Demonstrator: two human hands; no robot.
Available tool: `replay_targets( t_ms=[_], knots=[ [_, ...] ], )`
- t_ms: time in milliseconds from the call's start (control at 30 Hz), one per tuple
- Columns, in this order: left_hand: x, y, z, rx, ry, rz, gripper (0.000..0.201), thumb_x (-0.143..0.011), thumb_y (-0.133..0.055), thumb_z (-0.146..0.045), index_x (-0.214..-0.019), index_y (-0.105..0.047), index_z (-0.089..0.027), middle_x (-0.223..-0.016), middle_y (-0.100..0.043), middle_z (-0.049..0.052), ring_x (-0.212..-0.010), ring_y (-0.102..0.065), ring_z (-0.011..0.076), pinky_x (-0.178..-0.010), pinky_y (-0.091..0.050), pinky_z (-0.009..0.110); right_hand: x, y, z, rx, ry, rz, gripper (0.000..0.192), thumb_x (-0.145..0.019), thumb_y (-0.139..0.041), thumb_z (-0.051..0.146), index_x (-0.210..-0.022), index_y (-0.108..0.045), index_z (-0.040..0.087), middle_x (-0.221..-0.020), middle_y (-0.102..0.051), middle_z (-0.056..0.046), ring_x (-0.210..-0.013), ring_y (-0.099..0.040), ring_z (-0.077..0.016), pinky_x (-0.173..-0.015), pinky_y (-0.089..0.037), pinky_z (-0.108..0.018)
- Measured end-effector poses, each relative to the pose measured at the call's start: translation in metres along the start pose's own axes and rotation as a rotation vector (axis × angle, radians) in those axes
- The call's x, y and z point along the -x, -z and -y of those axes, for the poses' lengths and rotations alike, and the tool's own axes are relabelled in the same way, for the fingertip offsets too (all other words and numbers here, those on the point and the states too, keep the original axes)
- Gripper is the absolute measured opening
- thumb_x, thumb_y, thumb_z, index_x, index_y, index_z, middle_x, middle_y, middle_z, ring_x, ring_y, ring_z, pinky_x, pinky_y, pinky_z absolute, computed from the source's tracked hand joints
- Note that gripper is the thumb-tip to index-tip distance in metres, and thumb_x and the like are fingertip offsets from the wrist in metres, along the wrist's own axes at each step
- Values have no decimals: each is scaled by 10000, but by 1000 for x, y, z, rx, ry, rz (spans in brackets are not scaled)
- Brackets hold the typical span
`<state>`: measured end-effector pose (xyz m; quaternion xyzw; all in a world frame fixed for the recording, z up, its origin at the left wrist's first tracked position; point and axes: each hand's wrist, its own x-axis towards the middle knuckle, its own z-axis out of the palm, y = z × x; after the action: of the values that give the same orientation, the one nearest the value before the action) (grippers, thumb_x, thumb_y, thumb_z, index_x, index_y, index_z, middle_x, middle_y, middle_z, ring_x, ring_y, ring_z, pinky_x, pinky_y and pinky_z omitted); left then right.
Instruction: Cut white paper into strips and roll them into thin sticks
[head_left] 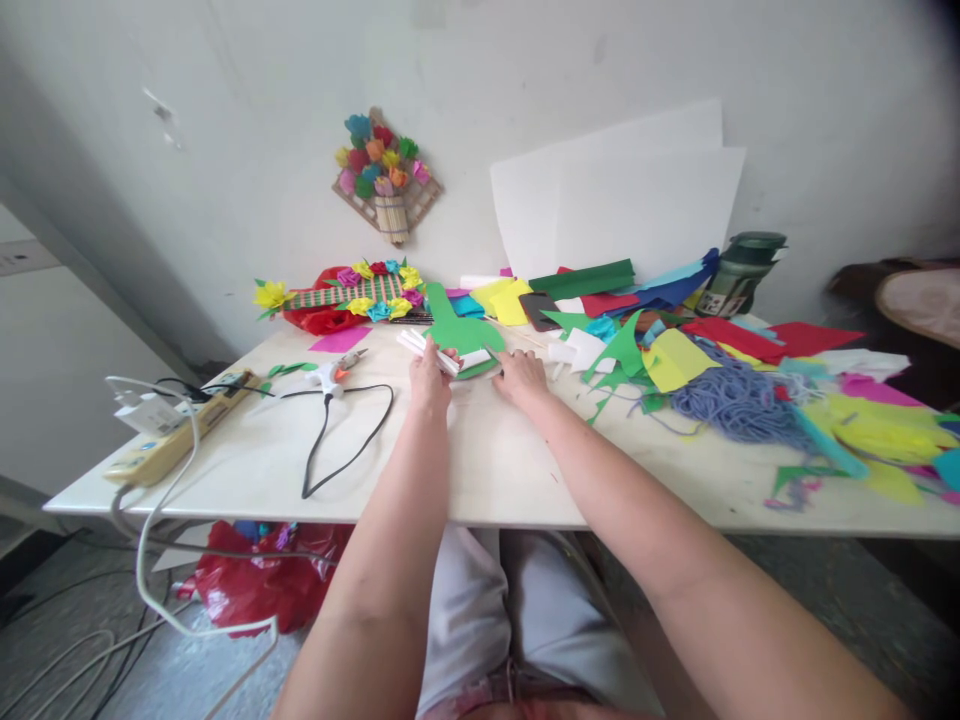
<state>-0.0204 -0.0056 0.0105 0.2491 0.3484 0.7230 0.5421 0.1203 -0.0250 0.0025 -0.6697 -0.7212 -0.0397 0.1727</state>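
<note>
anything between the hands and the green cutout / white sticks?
Nothing visible. The left hand is already on the white sticks, and the right hand rests at the edge of the green paper cutout. The glue gun lies off to the left, apart from both hands.

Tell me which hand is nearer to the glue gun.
Left. The left hand lies just right of the glue gun, holding white sticks. The right hand sits farther right, beyond the left, on the green paper cutout.
</note>
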Motion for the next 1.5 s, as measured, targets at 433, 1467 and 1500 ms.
replay_targets(
  t_ms=[433, 1467, 1500],
  knots=[
    [1, 1, 3, 5, -50, -6, 344, -702, -672, -416, -791, -429, -190, -485, -514, -60, -425, -520, 97, -515, -429, 232, -10, -1, -12, 74, 13, -128, 339, -860, -434, 239, -1108, -627, 111, -1204, -571, -177, -1125, -456, -302, -963, -284, -438],
    [16, -2, 25, -524, -19, 428, 330, -652, -691, -412, -630, -495, -148, -468, -492, -31, -368, -412, 55, -374, -292, 200, -27, -8, -31, -105, -352, -349, 309, -820, -420, 123, -1049, -623, 83, -1081, -606, -200, -1039, -517, -303, -860, -332, -427],
    [16, -2, 26, -533, -10, 441, 322, -651, -691, -401, -625, -493, -148, -462, -481, -35, -363, -401, 52, -367, -277, 198, -27, -9, -32, -123, -360, -370, 311, -804, -446, 131, -1055, -624, 86, -1110, -593, -202, -1067, -497, -309, -876, -325, -433]
  ],
)
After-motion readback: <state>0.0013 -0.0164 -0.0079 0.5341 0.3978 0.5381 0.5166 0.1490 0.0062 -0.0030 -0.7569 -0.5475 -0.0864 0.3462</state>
